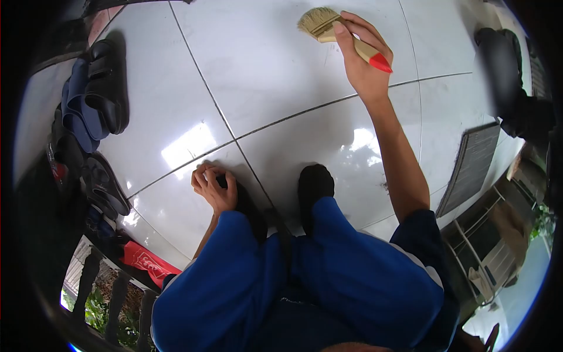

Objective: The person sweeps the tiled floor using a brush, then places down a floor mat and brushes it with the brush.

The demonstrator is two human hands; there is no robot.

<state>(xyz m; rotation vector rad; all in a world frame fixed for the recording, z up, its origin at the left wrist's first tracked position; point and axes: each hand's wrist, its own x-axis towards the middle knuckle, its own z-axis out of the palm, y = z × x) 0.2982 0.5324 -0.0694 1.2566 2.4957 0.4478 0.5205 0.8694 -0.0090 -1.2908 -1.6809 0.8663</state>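
Observation:
A flat paintbrush [318, 23] with pale bristles and a wooden handle tipped in red is in my right hand [365, 53]. My fingers and thumb close round its handle near the bristles, just above the white tiled floor [264, 64]. The bristles point to the upper left. My left hand [214, 186] hangs beside my left foot in a dark sock [249, 205], fingers loosely curled and the thumb apart, with nothing visible in it. My right foot [315, 182] stands on the tiles between the two hands.
Several dark slippers and sandals [105, 88] line the left side. A red bag or cloth [146, 263] lies at lower left by a dark railing [117, 299]. To the right are a grey mat [469, 167], blurred black items [501, 76] and a metal rack [484, 252].

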